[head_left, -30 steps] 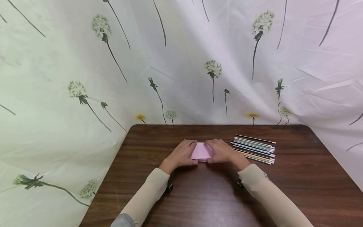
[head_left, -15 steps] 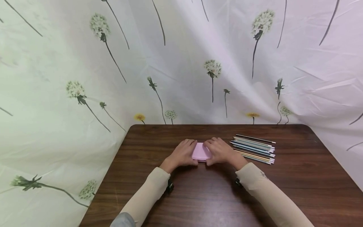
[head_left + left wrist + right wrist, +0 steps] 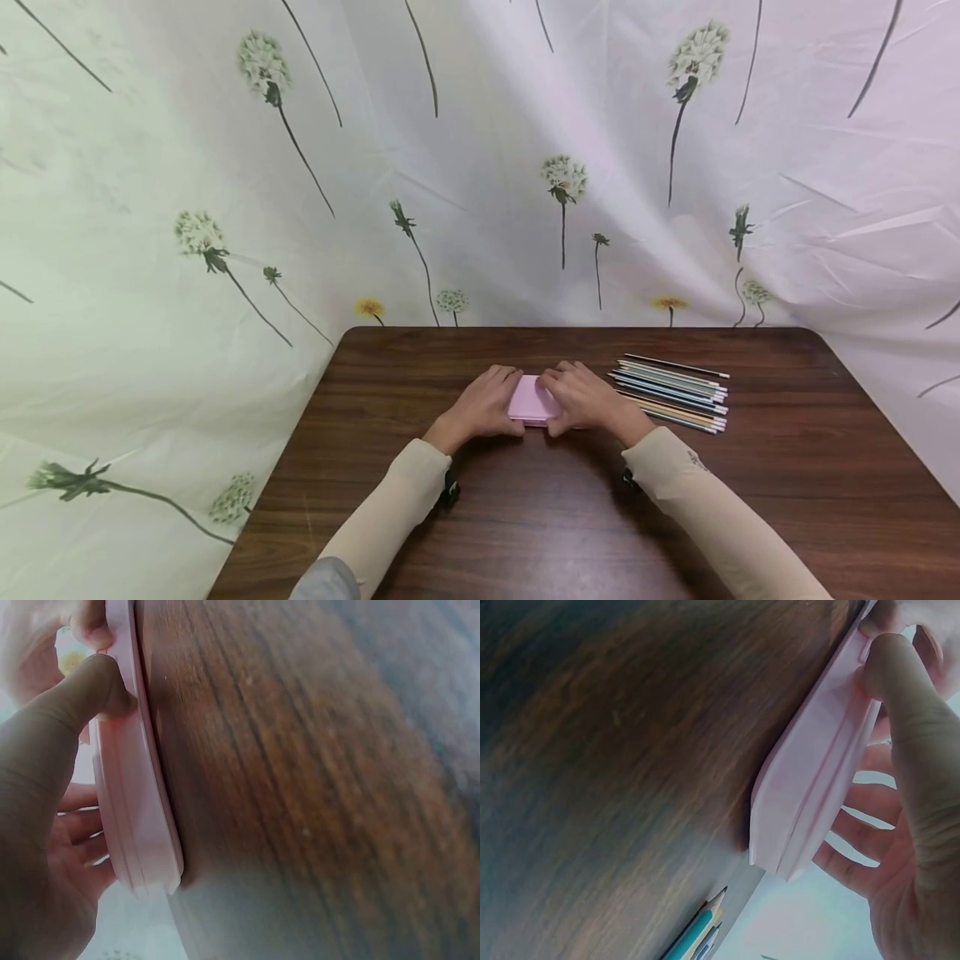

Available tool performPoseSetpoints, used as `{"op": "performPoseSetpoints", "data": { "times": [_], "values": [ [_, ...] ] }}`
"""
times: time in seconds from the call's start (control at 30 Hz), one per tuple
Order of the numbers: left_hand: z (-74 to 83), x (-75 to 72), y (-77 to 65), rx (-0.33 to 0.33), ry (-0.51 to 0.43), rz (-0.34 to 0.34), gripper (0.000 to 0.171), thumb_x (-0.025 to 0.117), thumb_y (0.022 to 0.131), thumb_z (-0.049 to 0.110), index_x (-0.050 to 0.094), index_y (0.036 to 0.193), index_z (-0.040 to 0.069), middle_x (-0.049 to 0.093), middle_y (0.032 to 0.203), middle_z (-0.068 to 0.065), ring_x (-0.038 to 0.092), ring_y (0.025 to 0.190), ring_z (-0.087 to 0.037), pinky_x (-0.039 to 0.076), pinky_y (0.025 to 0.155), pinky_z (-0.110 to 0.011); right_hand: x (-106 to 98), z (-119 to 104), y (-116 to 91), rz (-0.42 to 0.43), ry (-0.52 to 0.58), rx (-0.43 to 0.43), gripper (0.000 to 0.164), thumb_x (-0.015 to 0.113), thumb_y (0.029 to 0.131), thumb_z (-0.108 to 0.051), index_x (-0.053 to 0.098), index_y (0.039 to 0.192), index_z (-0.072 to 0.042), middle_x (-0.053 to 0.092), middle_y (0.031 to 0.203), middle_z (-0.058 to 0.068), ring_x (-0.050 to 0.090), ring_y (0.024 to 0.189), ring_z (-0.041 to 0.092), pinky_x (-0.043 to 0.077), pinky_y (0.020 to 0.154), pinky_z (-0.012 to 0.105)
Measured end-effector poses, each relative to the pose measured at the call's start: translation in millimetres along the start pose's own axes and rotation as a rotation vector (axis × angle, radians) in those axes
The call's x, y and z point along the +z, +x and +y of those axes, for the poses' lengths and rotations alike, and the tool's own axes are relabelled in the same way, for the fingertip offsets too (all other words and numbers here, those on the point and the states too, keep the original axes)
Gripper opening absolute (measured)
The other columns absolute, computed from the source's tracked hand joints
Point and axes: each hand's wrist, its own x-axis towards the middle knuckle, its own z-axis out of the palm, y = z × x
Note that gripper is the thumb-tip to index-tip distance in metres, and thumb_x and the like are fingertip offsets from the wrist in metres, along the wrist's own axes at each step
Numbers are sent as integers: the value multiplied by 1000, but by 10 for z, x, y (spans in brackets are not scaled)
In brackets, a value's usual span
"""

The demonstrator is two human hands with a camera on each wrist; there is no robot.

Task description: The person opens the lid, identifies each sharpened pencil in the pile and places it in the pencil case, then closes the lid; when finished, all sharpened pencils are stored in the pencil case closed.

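Observation:
A flat pink plastic box [image 3: 534, 400] lies on the brown wooden table, with a lid seam running along its side in both wrist views. My left hand [image 3: 486, 405] grips its left end. From the right end my right hand [image 3: 587, 400] holds the same box. Both thumbs press the near side wall, and in the left wrist view the left thumb [image 3: 112, 686] sits close to the other hand's thumb. Fingers [image 3: 862, 825] of the right hand spread along the far side. The hands cover both ends of the box in the head view.
Several pencils [image 3: 671, 393] lie in a loose row right of the right hand, tips toward the box and white ends to the right. One dark pencil [image 3: 675, 365] lies a little behind them. A flower-printed curtain [image 3: 480, 167] hangs along the table's back edge.
The right hand and its sleeve have shifted very slightly left along the box. The left hand stays in place, and the pencils lie as before.

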Motion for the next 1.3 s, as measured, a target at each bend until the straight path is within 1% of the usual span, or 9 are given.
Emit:
{"op": "performPoseSetpoints", "data": {
  "times": [0.13,0.33,0.6,0.8,0.93,1.03,1.13,1.23,1.3],
  "values": [
    [-5,1,1,-3,-18,-8,97,87,78,44,49,153,-4,56,153,-18,51,143,-31,46,120,-43,-8,-1,-8,-1,-8,-12,65,87,74,-49,67,122,-10,75,117,10,65,108,31,53,95,49],
    [-22,3,16,-13,-37,-21,96,87,80,44,48,154,-3,55,154,-17,50,143,-30,45,121,-43,-5,18,10,24,-30,-49,64,87,75,-50,68,121,-9,75,116,10,67,108,31,55,94,49],
    [-26,18,16,-6,-48,-11,94,87,79,42,50,152,-4,57,152,-17,51,142,-31,47,119,-43,6,38,3,36,-26,-86,63,87,75,-49,68,120,-8,75,116,12,67,110,33,55,94,50],
    [-19,12,18,-8,-46,-26,95,87,80,45,49,153,-3,57,152,-16,51,142,-30,46,120,-43,33,68,-4,60,-28,-119,62,84,75,-47,68,120,-8,75,114,11,68,107,32,56,90,50],
    [-24,-4,26,3,-21,-19,94,87,78,44,51,151,-3,58,150,-15,52,139,-30,48,118,-41,13,94,13,68,8,-122,59,83,76,-45,69,120,-7,75,111,10,69,103,30,57,89,48],
    [-28,-14,36,8,-8,-16,94,89,77,44,52,150,-4,59,148,-15,53,137,-30,50,116,-41,-24,108,28,42,42,-103,59,84,77,-45,71,121,-8,76,110,9,70,102,29,58,90,47],
    [-23,-21,51,4,-9,-29,97,89,77,46,51,151,-4,58,149,-16,53,137,-30,51,114,-42,-52,120,32,4,48,-77,61,84,78,-47,70,123,-8,76,112,9,70,103,29,58,91,47],
    [-16,-25,50,-20,-13,-55,101,88,79,49,48,155,-3,56,151,-16,52,139,-29,50,116,-42,-78,126,27,-30,59,-44,63,84,79,-47,69,127,-8,75,115,11,70,105,29,59,92,46],
    [-30,-25,32,-37,-12,-63,102,87,80,50,46,158,-2,55,153,-15,51,140,-28,48,118,-42,-104,126,39,-52,91,-29,64,84,80,-46,69,130,-7,75,116,12,71,102,27,60,91,45]
  ]
}}
